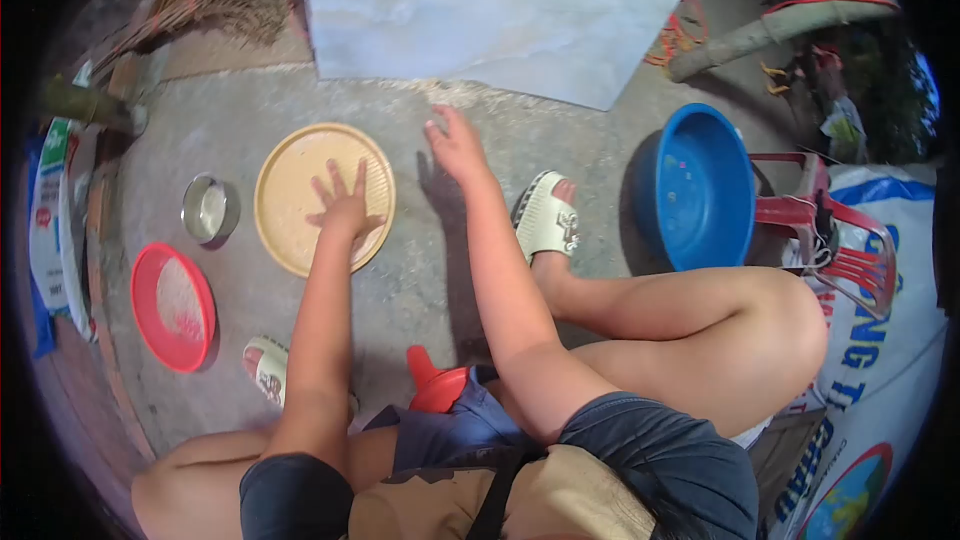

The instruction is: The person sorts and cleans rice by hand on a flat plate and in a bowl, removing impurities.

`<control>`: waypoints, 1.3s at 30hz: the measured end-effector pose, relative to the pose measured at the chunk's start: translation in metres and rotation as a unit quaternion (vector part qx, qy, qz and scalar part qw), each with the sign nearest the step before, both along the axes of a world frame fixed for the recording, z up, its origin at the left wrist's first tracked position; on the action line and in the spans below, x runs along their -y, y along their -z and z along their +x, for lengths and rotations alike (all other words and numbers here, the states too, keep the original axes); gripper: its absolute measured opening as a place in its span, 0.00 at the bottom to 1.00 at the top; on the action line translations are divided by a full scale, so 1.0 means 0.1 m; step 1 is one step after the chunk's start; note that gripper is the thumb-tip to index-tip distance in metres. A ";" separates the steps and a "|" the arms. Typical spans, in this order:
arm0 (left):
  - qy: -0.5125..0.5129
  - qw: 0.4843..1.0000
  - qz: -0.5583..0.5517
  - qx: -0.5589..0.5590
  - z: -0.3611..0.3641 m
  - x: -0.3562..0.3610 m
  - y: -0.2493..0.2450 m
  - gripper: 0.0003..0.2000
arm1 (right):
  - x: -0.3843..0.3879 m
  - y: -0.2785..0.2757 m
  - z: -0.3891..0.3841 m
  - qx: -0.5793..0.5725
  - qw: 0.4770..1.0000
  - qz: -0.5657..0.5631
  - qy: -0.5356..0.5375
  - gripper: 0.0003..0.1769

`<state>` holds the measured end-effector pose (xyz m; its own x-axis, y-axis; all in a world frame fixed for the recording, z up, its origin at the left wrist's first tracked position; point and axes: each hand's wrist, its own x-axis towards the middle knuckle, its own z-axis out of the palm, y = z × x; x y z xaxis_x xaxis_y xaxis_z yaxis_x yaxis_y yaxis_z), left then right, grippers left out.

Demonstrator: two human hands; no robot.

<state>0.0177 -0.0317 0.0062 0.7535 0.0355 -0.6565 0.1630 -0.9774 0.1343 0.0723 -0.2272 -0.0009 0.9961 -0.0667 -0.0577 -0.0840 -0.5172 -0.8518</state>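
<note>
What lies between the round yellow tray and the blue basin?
The head view shows a foot in a pale slipper on the floor between tray and basin; nearer the tray, the right forearm crosses above.

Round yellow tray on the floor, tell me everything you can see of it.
The tray is round and shallow, with a raised, deeper yellow rim; it looks like plastic. It lies on the grey floor, beside the small metal bowl. Its paler inside looks coated, with what I can't tell, and shows faint ridges near one edge. The left hand spreads its fingers over it, apparently touching.
</note>
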 end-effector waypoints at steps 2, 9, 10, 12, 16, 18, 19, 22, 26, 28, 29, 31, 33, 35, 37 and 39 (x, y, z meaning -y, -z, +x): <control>-0.003 1.000 -0.018 0.010 0.01 0.04 0.02 0.54 | 0.35 -0.17 0.12 0.128 0.988 -0.051 0.073 0.19; -0.014 1.000 -0.013 -0.007 0.05 0.11 -0.07 0.57 | 1.77 -0.68 0.23 0.264 0.828 -0.219 0.443 0.29; -0.015 1.000 -0.002 -0.017 0.04 0.10 -0.10 0.58 | 1.96 -0.72 0.14 0.178 0.811 -0.348 0.434 0.34; -0.021 1.000 0.004 -0.021 0.10 0.09 -0.16 0.58 | 2.38 -0.86 -0.05 0.056 0.758 -0.498 0.418 0.45; -0.025 0.999 0.017 -0.042 0.12 0.11 -0.20 0.61 | 2.85 -1.25 -0.54 -0.137 0.822 -0.338 0.437 0.57; -0.030 0.999 0.018 -0.036 0.12 0.14 -0.22 0.61 | 3.59 -0.48 -0.55 -0.139 0.884 -0.077 0.440 0.60; -0.032 0.998 0.022 -0.039 0.12 0.14 -0.21 0.62 | 3.49 -0.57 -0.59 -0.209 0.911 -0.121 0.333 0.60; -0.042 0.998 0.023 -0.032 0.10 0.15 -0.24 0.62 | 3.12 -0.53 -0.68 -0.173 0.903 -0.311 0.241 0.35; -0.087 0.996 -0.015 -0.022 0.01 0.18 -0.57 0.57 | 2.92 -0.71 -0.72 -0.137 0.870 -0.376 0.287 0.23; -0.333 0.942 -0.025 -0.027 0.33 0.36 -0.14 0.49 | 2.96 -1.02 -0.69 -0.128 0.870 -0.370 0.301 0.23; -0.272 0.957 -0.102 0.008 0.43 0.44 -0.22 0.46 | 2.94 -1.26 -0.66 -0.112 0.872 -0.364 0.308 0.23; -0.149 0.969 -0.156 0.121 0.49 0.71 -0.67 0.42 | 2.99 -1.61 -0.49 -0.054 0.878 -0.338 0.335 0.22; -0.028 0.909 -0.301 0.286 0.76 0.91 -0.65 0.42 | 2.97 -1.85 -0.35 0.073 0.910 -0.263 0.311 0.16; 0.030 0.784 -0.511 0.351 0.89 1.06 -1.20 0.43 | 2.63 -2.31 -0.37 0.096 0.907 -0.311 0.267 0.17; -0.034 0.744 -0.605 0.281 0.74 1.11 -2.12 0.42 | 2.02 -2.94 -0.67 0.079 0.953 -0.244 0.159 0.18; -0.082 0.704 -0.676 0.201 0.63 1.04 -2.81 0.43 | 1.55 -3.28 -0.93 0.087 0.963 -0.251 0.052 0.21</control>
<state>0.0810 -0.1359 0.2870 0.9466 -0.3089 0.0920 -0.0590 0.1147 0.9916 -0.0205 -0.3819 0.3270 0.9740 -0.1428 0.1760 -0.0359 -0.8641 -0.5021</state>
